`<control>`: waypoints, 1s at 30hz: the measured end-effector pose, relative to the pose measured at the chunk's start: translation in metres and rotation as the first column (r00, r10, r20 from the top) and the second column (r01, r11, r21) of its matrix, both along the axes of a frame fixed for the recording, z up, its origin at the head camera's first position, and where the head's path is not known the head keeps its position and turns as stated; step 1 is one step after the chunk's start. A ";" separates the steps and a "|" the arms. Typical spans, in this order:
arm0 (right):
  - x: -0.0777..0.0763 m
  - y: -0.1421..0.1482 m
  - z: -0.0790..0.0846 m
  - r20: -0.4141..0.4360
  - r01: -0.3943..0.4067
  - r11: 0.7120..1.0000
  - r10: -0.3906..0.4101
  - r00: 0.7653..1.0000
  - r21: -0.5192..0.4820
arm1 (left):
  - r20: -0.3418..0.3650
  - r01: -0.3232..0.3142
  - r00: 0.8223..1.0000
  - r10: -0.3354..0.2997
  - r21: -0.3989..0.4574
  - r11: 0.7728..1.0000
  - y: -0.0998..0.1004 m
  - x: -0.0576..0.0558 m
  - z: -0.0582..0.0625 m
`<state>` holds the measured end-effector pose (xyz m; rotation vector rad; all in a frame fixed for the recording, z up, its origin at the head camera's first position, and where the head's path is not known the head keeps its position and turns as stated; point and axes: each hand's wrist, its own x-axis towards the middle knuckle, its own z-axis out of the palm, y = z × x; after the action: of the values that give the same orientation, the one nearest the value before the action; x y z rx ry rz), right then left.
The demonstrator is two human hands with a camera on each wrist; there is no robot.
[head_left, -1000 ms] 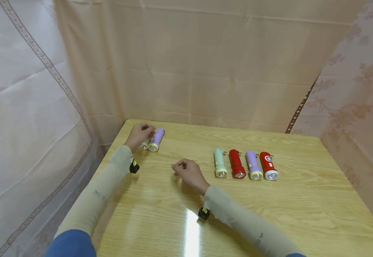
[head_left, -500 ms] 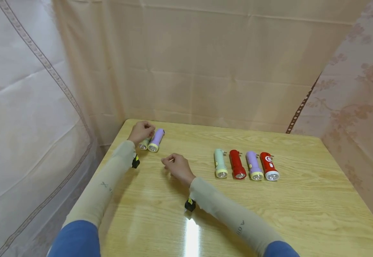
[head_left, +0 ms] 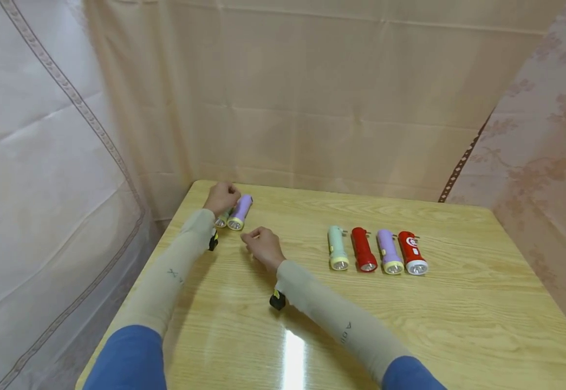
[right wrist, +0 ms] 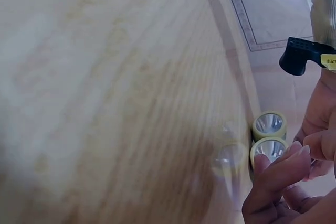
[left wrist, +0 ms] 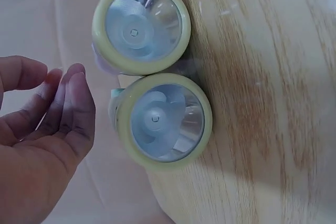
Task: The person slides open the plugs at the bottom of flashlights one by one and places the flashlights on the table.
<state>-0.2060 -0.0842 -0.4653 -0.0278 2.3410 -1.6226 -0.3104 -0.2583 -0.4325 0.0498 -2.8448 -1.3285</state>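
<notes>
Left hand (head_left: 222,197) loosely curled by the green torch (left wrist: 165,121), right hand (head_left: 265,247) likewise nearby, both look empty (right's blurry); purple torch (head_left: 241,209) sits snug alongside, probably so neither rolls.

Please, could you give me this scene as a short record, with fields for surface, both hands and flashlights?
surface: wooden table
left hand: holds nothing; nearest the left green flashlight
right hand: holds nothing; above the table
left pair: left green flashlight, left purple flashlight, side by side
right row, left to right: right green flashlight, plain red flashlight, right purple flashlight, white-rimmed red flashlight
flashlight count: six
</notes>
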 end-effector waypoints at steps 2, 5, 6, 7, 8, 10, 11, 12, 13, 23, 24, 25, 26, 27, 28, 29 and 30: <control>-0.003 -0.003 0.001 -0.003 0.001 1.000 -0.001 1.000 0.012 | -0.003 0.002 1.000 -0.003 -0.032 0.999 -0.001 -0.001 -0.001; -0.009 -0.005 0.002 -0.002 -0.002 1.000 0.002 1.000 0.022 | 0.001 0.006 1.000 -0.006 -0.067 0.998 -0.001 -0.003 -0.003; -0.011 -0.005 0.002 0.000 -0.005 1.000 0.005 1.000 0.028 | 0.005 0.005 1.000 -0.004 -0.072 0.997 0.000 -0.003 -0.003; -0.013 -0.005 0.002 0.006 -0.008 1.000 0.008 1.000 0.030 | 0.007 0.001 1.000 -0.001 -0.078 0.997 0.001 -0.003 -0.003; -0.015 -0.005 0.001 0.014 -0.009 1.000 0.009 1.000 0.029 | 0.008 -0.001 1.000 0.002 -0.085 0.996 0.002 -0.004 -0.003; -0.019 -0.004 0.001 0.038 -0.008 1.000 0.007 0.999 0.026 | 0.011 -0.006 1.000 0.007 -0.099 0.995 0.005 -0.005 -0.004; -0.021 -0.004 0.000 0.049 -0.005 1.000 0.004 0.999 0.023 | 0.013 -0.007 1.000 0.008 -0.102 0.995 0.006 -0.005 -0.004; -0.023 -0.004 0.000 0.064 -0.002 1.000 0.001 0.998 0.014 | 0.013 -0.008 1.000 0.009 -0.108 0.994 0.007 -0.005 -0.005; -0.024 -0.004 -0.001 0.076 0.005 1.000 -0.006 0.997 0.007 | 0.013 -0.005 1.000 0.007 -0.121 0.993 0.008 -0.006 -0.006; -0.039 -0.004 -0.012 0.091 0.027 0.999 -0.029 0.995 0.026 | 0.063 0.022 0.998 -0.008 -0.215 0.976 0.015 -0.007 -0.008; -0.041 -0.004 -0.014 0.087 0.025 0.999 -0.028 0.996 0.037 | 0.072 0.026 0.997 -0.009 -0.227 0.973 0.016 -0.006 -0.008; -0.041 -0.004 -0.015 0.086 0.024 0.999 -0.027 0.996 0.044 | 0.077 0.034 0.997 -0.016 -0.245 0.969 0.016 -0.006 -0.008; -0.042 -0.004 -0.015 0.083 0.022 0.998 -0.026 0.996 0.052 | 0.079 0.044 0.997 -0.024 -0.258 0.965 0.016 -0.007 -0.008; -0.043 -0.004 -0.016 0.080 0.019 0.998 -0.024 0.997 0.061 | 0.083 0.053 0.996 -0.031 -0.273 0.961 0.017 -0.007 -0.008; -0.044 -0.004 -0.015 0.081 0.016 0.998 -0.021 0.996 0.063 | 0.085 0.059 0.996 -0.037 -0.281 0.958 0.017 -0.008 -0.008; -0.044 -0.004 -0.015 0.080 0.013 0.998 -0.018 0.997 0.067 | 0.080 0.063 0.996 -0.041 -0.291 0.955 0.017 -0.009 -0.008; -0.045 -0.005 -0.014 0.080 0.012 0.998 -0.017 0.997 0.070 | 0.072 0.067 0.996 -0.048 -0.296 0.953 0.017 -0.009 -0.008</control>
<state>-0.2508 -0.0887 -0.4798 0.0678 2.3396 -1.5192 -0.3197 -0.2410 -0.4408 0.0086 -3.0886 -0.9039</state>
